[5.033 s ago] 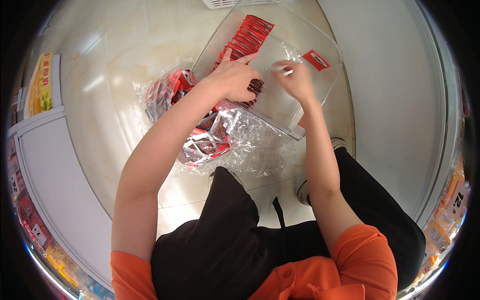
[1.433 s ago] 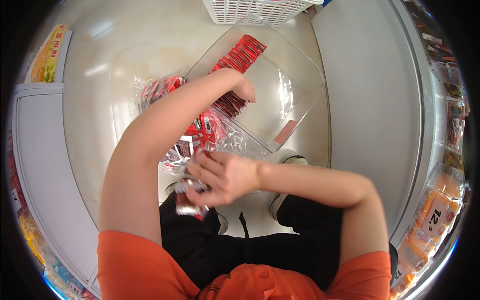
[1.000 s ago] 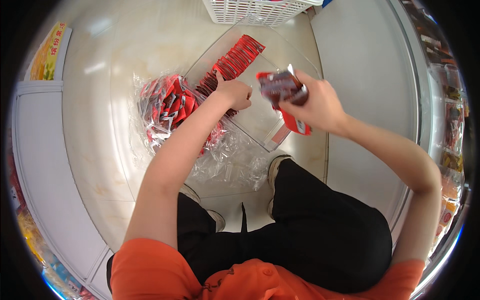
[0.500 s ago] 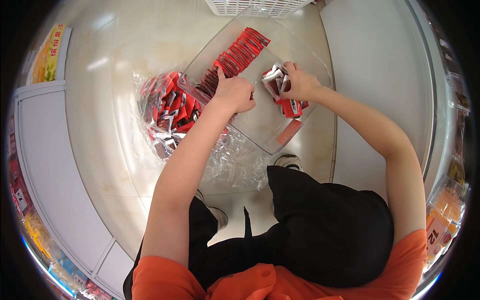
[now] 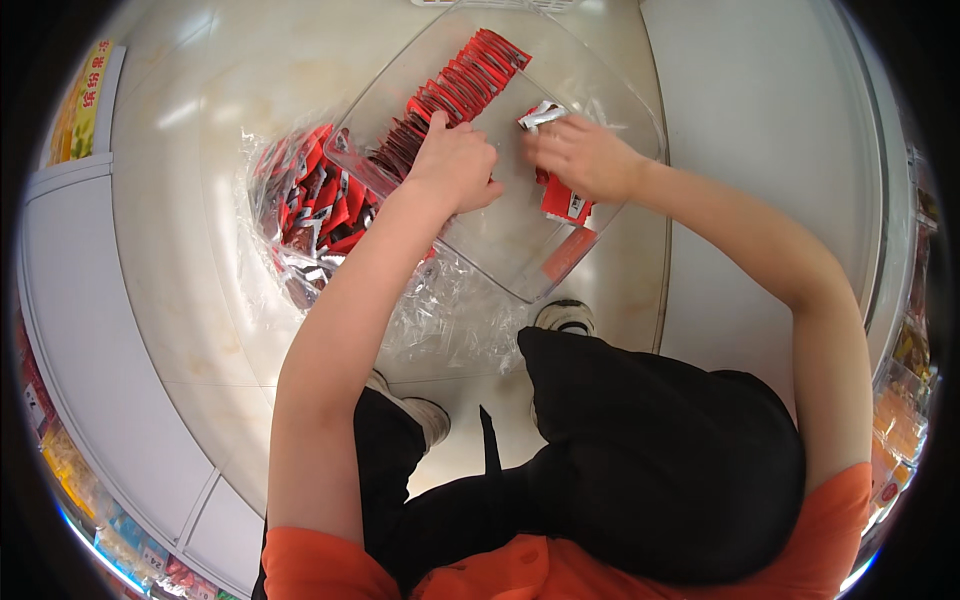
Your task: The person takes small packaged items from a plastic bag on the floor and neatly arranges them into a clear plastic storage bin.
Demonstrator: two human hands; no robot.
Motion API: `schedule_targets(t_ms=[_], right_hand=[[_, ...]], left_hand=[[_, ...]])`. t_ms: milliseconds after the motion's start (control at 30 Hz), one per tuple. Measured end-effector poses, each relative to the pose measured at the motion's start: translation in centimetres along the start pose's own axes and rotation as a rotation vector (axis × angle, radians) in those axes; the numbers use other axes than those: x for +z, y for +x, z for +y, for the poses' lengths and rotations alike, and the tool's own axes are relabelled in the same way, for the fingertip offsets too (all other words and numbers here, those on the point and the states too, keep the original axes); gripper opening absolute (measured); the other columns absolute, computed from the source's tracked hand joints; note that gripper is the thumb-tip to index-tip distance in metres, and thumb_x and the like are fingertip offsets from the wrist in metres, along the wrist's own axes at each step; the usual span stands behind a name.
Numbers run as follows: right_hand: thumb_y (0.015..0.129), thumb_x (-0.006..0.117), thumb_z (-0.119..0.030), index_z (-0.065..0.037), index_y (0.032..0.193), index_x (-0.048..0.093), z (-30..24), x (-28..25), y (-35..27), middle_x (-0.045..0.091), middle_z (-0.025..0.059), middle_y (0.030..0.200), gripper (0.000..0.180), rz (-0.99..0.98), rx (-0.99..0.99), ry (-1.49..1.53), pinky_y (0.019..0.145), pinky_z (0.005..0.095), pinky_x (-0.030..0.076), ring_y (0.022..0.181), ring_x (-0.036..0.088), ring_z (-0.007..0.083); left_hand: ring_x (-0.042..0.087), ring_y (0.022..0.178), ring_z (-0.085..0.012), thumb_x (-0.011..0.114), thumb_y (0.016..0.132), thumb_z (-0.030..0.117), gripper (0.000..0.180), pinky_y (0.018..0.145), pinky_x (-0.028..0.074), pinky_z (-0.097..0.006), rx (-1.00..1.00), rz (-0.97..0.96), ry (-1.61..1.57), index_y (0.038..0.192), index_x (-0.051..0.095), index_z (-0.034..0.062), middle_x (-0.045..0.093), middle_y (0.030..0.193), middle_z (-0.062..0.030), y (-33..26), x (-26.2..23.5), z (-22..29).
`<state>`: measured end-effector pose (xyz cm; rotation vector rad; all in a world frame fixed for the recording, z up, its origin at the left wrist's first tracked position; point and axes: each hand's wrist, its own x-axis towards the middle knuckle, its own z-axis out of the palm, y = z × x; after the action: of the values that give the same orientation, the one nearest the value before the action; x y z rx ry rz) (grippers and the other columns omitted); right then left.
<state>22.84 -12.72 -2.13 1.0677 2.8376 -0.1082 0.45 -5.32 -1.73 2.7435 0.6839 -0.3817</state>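
In a clear bin (image 5: 510,228), red packets (image 5: 472,72), likely light, slippery and best taken by their edges, lie partly under the left hand (image 5: 453,168) and right hand (image 5: 588,160), fingers curled, any pinch hidden.

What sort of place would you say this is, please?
Probably a shop: colourful plastic-wrapped goods line both outer edges of the view, and a yellow printed board stands by the long white cabinet at left.

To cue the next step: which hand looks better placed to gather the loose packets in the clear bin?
Probably the right hand: it covers part of the loose packets. The left hand is across the clear bin, at the row of red packets.
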Motion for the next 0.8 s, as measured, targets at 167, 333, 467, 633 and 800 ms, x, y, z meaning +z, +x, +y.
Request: schedule_targets(t_ms=[167, 333, 467, 633, 800], right_hand=[[0.066, 0.073, -0.014, -0.008, 0.099, 0.063, -1.5, -0.5, -0.9, 0.058, 0.0048, 0.106, 0.035, -0.236, -0.174, 0.138, 0.09, 0.035, 0.044, 0.107, 0.053, 0.022], [0.064, 0.071, -0.01, -0.004, 0.086, 0.068, -1.5, -1.8, 2.3, 0.067, 0.0139, 0.093, 0.023, -0.465, 0.021, 0.212, 0.073, 0.0416, 0.052, 0.087, 0.064, 0.0305], [0.068, 0.066, -0.006, 0.001, 0.081, 0.067, -1.9, -3.2, 3.3, 0.068, 0.0185, 0.08, 0.014, -0.44, 0.123, 0.41, 0.07, 0.0452, 0.053, 0.079, 0.066, 0.0361], [0.079, 0.062, -0.008, -0.001, 0.098, 0.061, -2.1, -3.3, 2.3, 0.066, 0.0185, 0.084, 0.021, -0.085, 0.565, 0.692, 0.072, 0.045, 0.05, 0.081, 0.064, 0.0365], [0.082, 0.061, -0.008, 0.001, 0.097, 0.058, -3.4, -1.1, 2.9, 0.066, 0.0183, 0.085, 0.018, 0.138, 0.832, 0.794, 0.068, 0.0425, 0.049, 0.077, 0.064, 0.0338]], left_hand=[[0.061, 0.094, -0.0227, 0.059, 0.082, 0.031, 0.025, 0.097, 0.032, -0.046, -0.029, 0.029, 0.04, 0.08, 0.073, 0.0109, 0.065, 0.085, -0.0084, 0.5, 0.8, -0.2], [0.064, 0.086, -0.026, 0.058, 0.081, 0.027, 0.023, 0.099, 0.032, -0.045, -0.094, -0.035, -0.111, 0.079, 0.072, 0.0088, 0.067, 0.078, -0.0108, 0.6, -0.4, -0.5], [0.066, 0.074, -0.0288, 0.058, 0.075, 0.019, 0.017, 0.095, 0.033, -0.045, -0.078, 0.067, -0.18, 0.076, 0.072, 0.0103, 0.067, 0.071, -0.012, 0.6, 0.3, -1.2], [0.065, 0.082, -0.0265, 0.061, 0.08, 0.023, 0.018, 0.101, 0.031, -0.044, -0.082, -0.004, -0.178, 0.084, 0.072, 0.0096, 0.07, 0.082, -0.0098, 0.6, -0.6, -0.7], [0.065, 0.085, -0.0261, 0.062, 0.08, 0.023, 0.018, 0.1, 0.032, -0.044, -0.104, -0.056, -0.151, 0.085, 0.069, 0.0078, 0.07, 0.082, -0.009, 0.8, -1.3, -0.4]])
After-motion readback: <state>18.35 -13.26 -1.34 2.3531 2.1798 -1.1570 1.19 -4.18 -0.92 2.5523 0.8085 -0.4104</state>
